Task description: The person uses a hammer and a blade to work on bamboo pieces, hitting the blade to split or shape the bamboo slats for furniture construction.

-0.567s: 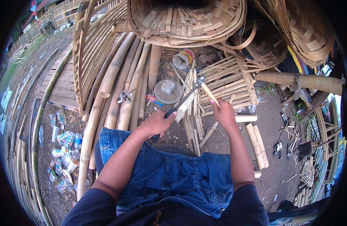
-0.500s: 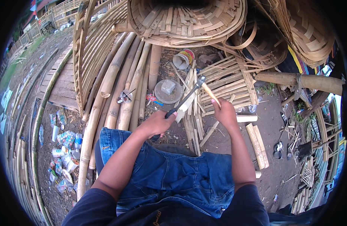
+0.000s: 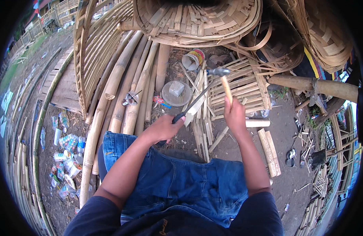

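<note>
My left hand is closed around the black handle of a long knife, its blade slanting away up and to the right. A pale surface shows along the blade; whether all of it is metal is hard to tell. In my right hand is a hammer, gripped by its light wooden handle. The dark, motion-blurred hammer head stands just beyond the knife's tip, apart from it. Beneath the blade lie several split bamboo strips on the ground.
Long bamboo poles lie to the left, beside plastic litter. Ahead are a woven basket, a bucket, a grey block on a round slab and a slatted bamboo panel. Cut bamboo pieces lie right.
The hammer head has moved up and away from the knife's tip, and its handle has tilted more upright. My right hand has shifted slightly; my left hand and the knife have barely moved.
</note>
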A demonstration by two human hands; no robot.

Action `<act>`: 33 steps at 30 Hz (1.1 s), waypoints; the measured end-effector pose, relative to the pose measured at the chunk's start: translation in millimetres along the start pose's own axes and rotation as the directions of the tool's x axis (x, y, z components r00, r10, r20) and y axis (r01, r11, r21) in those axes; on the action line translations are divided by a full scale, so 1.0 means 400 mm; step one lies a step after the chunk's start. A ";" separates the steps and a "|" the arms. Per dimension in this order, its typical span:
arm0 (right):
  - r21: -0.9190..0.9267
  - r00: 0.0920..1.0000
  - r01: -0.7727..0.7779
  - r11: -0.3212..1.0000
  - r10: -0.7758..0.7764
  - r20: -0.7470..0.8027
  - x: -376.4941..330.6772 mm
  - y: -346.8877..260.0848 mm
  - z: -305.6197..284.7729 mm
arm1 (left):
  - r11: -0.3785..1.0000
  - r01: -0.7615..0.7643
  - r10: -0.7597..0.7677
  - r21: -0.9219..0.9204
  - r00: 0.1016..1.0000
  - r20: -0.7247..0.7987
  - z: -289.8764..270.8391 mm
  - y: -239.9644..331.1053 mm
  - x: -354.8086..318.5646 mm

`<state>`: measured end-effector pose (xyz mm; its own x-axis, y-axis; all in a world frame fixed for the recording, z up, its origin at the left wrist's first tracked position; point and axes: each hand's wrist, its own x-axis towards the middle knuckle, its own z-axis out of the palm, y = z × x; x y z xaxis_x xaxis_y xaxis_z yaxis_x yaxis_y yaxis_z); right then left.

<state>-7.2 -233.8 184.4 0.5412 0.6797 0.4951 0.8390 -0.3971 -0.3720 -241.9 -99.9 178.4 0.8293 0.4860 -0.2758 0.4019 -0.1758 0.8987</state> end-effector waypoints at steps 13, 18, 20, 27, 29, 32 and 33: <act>-0.071 0.984 -0.115 0.991 0.124 0.129 -0.035 0.059 0.016 | 0.992 0.107 -0.109 0.062 0.994 0.030 -0.008 0.007 0.010; -0.078 0.981 -0.112 0.991 0.123 0.151 -0.043 0.045 0.018 | 0.978 0.062 -0.061 0.199 0.998 -0.010 -0.005 -0.020 0.015; -0.074 0.989 -0.080 0.994 0.088 0.118 -0.031 0.037 0.002 | 0.968 0.062 -0.058 0.242 0.998 -0.021 -0.003 -0.033 0.025; 0.284 0.886 0.157 0.946 -0.008 -0.463 0.094 -0.123 -0.194 | 0.964 0.069 -0.068 0.256 0.998 -0.011 -0.006 -0.054 0.031; 0.474 0.859 0.315 0.823 -0.035 -0.511 0.114 -0.140 -0.240 | 0.962 0.060 -0.059 0.265 0.998 -0.010 -0.005 -0.057 0.034; 0.510 0.746 0.561 0.652 -0.133 -0.652 0.111 -0.113 -0.206 | 0.964 0.043 -0.044 0.263 0.999 -0.004 -0.006 -0.061 0.034; 0.498 0.682 0.648 0.576 -0.150 -0.715 0.096 -0.081 -0.155 | 0.963 0.032 -0.035 0.269 0.999 0.005 -0.005 -0.059 0.035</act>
<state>-10.2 -232.9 264.2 0.2836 0.0822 0.9554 0.8062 0.5190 -0.2840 -240.7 -87.3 154.1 0.8168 0.4877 -0.3083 0.5178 -0.3841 0.7644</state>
